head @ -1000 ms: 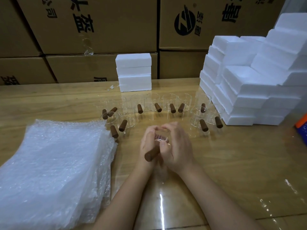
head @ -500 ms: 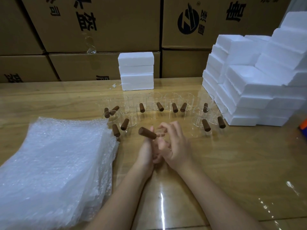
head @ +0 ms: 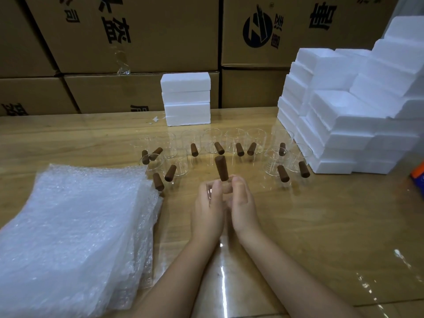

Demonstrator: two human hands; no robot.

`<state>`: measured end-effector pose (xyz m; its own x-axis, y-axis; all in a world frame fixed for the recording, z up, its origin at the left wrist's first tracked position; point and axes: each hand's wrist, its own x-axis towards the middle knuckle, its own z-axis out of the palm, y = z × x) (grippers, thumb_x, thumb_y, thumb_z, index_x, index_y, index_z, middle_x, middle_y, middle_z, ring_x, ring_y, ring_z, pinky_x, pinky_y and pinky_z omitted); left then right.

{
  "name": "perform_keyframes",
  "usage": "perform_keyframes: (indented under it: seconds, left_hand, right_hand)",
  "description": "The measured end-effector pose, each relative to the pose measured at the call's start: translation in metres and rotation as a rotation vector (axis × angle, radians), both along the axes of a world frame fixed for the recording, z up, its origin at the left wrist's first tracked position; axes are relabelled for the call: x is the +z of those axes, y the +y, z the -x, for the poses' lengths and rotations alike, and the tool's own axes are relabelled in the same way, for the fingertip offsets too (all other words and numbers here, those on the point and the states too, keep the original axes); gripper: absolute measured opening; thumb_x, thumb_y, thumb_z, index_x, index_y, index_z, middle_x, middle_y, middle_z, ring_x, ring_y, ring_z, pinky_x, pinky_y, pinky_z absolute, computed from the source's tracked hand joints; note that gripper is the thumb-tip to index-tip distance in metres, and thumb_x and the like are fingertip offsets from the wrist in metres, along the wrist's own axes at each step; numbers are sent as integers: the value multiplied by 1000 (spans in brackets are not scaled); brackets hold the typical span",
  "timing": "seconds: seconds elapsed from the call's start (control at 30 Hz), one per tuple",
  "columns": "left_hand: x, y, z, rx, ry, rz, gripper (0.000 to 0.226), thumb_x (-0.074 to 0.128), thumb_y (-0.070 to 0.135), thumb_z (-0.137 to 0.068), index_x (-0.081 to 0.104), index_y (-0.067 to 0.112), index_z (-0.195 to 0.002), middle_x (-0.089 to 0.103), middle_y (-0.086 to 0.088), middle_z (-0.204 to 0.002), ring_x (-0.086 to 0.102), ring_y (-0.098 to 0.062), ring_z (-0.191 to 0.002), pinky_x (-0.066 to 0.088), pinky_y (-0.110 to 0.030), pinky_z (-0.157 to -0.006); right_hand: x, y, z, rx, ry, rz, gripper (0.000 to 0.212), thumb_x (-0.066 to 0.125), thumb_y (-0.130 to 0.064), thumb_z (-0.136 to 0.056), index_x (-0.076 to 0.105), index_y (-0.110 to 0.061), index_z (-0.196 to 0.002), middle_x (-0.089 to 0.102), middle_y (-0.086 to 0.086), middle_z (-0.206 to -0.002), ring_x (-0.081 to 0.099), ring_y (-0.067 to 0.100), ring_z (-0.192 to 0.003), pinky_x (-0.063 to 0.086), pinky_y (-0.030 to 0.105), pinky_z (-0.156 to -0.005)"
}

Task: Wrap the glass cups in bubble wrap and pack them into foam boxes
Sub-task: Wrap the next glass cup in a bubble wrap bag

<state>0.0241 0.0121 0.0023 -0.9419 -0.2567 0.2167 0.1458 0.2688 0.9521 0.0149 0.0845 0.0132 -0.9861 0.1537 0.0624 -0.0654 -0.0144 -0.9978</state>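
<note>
Fingers [head: 238, 186] grip glass cup [head: 209, 193]; handle [head: 221, 168] points upward.

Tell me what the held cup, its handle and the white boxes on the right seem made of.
Cup: clear glass, see-through, with glinting edges. Handle: probably wood, matte brown, though coloured plastic is possible. White boxes: foam, likely polystyrene, matte with a grainy, rough-edged look.

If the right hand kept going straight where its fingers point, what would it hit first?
Probably the row of glass cups standing just ahead of the right hand and its held glass cup; which cup exactly is unclear.
</note>
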Motion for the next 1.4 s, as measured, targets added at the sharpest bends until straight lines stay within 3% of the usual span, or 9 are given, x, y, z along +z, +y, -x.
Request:
perform_keyframes:
  seconds: [0.13, 0.23, 0.3, 0.43, 0.57, 0.77, 1.0, 1.17, 1.4]
  left_hand:
    - [0, -3, 1, -36, 21, 234, 48, 28, 73, -70, 43, 32, -91, 60, 13, -77, 59, -5, -75, 39, -23, -58]
    - [-2, -4, 1, -76, 59, 194, 41, 27, 71, -76, 42, 35, -89, 63, 25, -77, 59, 6, -71, 37, -11, -57]
    - [-3, -5, 3, -86, 47, 130, 43, 25, 72, -78, 44, 34, -88, 62, 28, -73, 57, 8, -66, 37, -9, -57]
    - [-2, -7, 9, -237, 44, -82, 68, 26, 65, -86, 62, 7, -90, 59, 1, -70, 55, -12, -65, 42, -29, -62]
    - [9, -10, 5, -254, -104, -411, 59, 28, 58, -89, 70, 23, -66, 64, 4, -54, 60, -5, -49, 43, -15, -45]
    - [15, -25, 5, -498, -321, -524, 68, 22, 74, -76, 62, 20, -64, 38, -5, -55, 22, -10, -37, 13, -13, -37]
    - [17, -28, 3, -777, -525, -690, 78, 16, 77, -82, 55, 10, -81, 33, 0, -45, 18, -8, -31, 6, -16, -36]
    - [15, -37, 3, -939, -607, -750, 74, 22, 79, -82, 49, 10, -88, 33, 1, -47, 20, -7, -31, 17, -12, -32]
    - [13, -39, 6, -1132, -693, -644, 88, 24, 81, -80, 59, 3, -100, 43, -2, -51, 26, -6, -30, 23, -13, -30]
  right_hand:
    - [-1, 5, 2, 71, -190, 242, 55, 33, -49, -92, 73, -20, -70, 69, 1, -60, 61, 5, -49, 44, 17, -43]
    - [-3, 7, 1, -18, -64, -82, 63, 25, -66, -79, 64, -20, -99, 70, 1, -93, 66, 17, -89, 52, 38, -82]
    - [-1, 8, -3, -43, 67, -283, 62, 20, -68, -75, 57, -25, -98, 66, -4, -99, 61, 17, -97, 47, 41, -89]
    - [0, 8, -7, -72, 278, -475, 67, 25, -62, -80, 56, -10, -108, 58, -2, -100, 54, 22, -102, 38, 28, -88]
    - [3, 8, -7, -81, 454, -691, 69, 37, -57, -80, 56, 2, -111, 58, 7, -95, 54, 25, -92, 35, 25, -79]
    - [3, 18, -4, -138, 676, -868, 73, 41, -70, -80, 58, -2, -102, 60, 3, -82, 54, 14, -76, 35, 22, -66]
    - [-1, 30, -2, 7, 648, -483, 58, 32, -77, -83, 43, -30, -115, 45, -12, -80, 47, 11, -68, 40, 26, -65]
    - [5, 27, -5, 219, 452, -292, 49, 46, -63, -83, 35, -51, -130, 46, -25, -121, 51, -6, -103, 37, 8, -86]
    - [11, 40, 2, 126, 339, -164, 15, 52, -41, -86, 56, -30, -95, 60, -21, -73, 53, -2, -62, 44, 20, -62]
